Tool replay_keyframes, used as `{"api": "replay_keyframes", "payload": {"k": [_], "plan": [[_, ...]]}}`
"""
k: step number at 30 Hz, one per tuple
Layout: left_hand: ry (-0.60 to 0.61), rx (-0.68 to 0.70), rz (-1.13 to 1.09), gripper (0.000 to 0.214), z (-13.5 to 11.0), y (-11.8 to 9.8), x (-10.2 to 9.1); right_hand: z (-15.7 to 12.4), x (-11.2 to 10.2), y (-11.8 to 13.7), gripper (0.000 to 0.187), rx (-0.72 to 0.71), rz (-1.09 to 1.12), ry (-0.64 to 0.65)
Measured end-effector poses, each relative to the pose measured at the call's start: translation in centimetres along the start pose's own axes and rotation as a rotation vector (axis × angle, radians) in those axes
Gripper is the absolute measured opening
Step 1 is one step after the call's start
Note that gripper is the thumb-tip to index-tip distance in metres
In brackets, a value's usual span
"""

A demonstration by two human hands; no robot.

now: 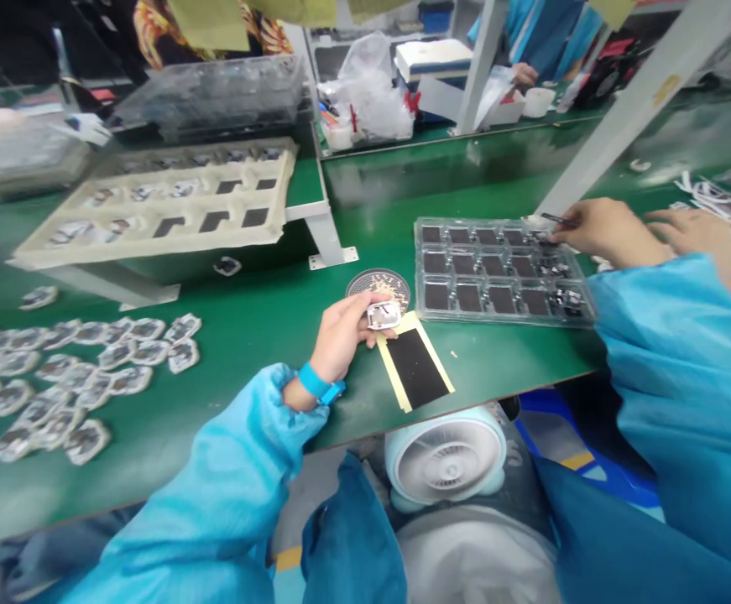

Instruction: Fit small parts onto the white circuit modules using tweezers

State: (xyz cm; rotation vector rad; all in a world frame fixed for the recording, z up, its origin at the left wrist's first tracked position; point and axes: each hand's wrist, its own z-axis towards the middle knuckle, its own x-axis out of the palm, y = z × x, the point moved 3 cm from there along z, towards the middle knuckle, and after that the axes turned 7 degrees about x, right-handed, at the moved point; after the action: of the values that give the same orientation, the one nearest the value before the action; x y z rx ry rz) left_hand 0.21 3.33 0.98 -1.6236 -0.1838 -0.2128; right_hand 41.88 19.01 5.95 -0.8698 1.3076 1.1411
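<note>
My left hand (338, 334), with a blue wrist strap, is closed around a small white plastic housing (383, 315) with parts inside. It is held above the near edge of a round dish (403, 285) of tiny pale pieces. My right hand (617, 231) pinches dark tweezers (557, 220) over the far right corner of a clear compartment tray (503, 314). Small dark and metallic parts (567, 302) fill the tray's right column; dark pads line the other compartments. A black pad with yellow tape edges (419, 369) lies below my left hand.
Several white housings (88, 390) lie in rows at left. A beige tray (214, 239) sits on a raised shelf. A white post (623, 117) slants up behind my right hand. A fan (450, 457) stands below the table's edge. A co-worker's hand (524, 74) shows at the back.
</note>
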Motion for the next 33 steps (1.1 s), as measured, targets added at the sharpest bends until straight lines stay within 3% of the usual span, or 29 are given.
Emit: {"api": "replay_keyframes", "payload": {"k": [3, 7, 10, 14, 18, 23, 27, 33], "plan": [[0.032, 0.007, -0.037, 0.038, 0.0, 0.0, 0.0, -3.2, -2.6, 2.7, 0.037, -0.075, 0.191, -0.212], [0.025, 0.060, 0.006, 0.036, 0.2, -0.1, -0.1, -9.6, -5.2, 9.9, 0.030, -0.378, 0.643, -0.185], [-0.019, 0.113, 0.060, 0.038, 0.4, -0.3, -0.3, -13.1, -5.0, 15.5, 0.025, -0.555, 0.898, -0.033], [-0.079, 0.144, 0.141, 0.042, 1.1, -0.3, -1.0, -14.7, -1.7, 19.9, 0.026, -0.615, 1.157, 0.253], [-0.137, 0.168, 0.173, 0.044, 1.6, 0.0, -1.8, -15.7, 1.7, 20.8, 0.031, -0.563, 1.269, 0.555], [-0.094, 0.232, 0.066, 0.031, 1.3, -0.2, -1.9, -17.1, 3.4, 20.6, 0.038, -0.458, 1.324, 0.879], [-0.037, 0.327, 0.106, 0.042, 0.7, -0.6, -1.4, -17.4, 3.8, 20.7, 0.036, -0.383, 1.306, 0.907], [0.048, 0.403, 0.148, 0.050, 0.2, -0.3, -0.9, -17.5, 4.0, 20.8, 0.039, -0.340, 1.302, 0.820]]}}
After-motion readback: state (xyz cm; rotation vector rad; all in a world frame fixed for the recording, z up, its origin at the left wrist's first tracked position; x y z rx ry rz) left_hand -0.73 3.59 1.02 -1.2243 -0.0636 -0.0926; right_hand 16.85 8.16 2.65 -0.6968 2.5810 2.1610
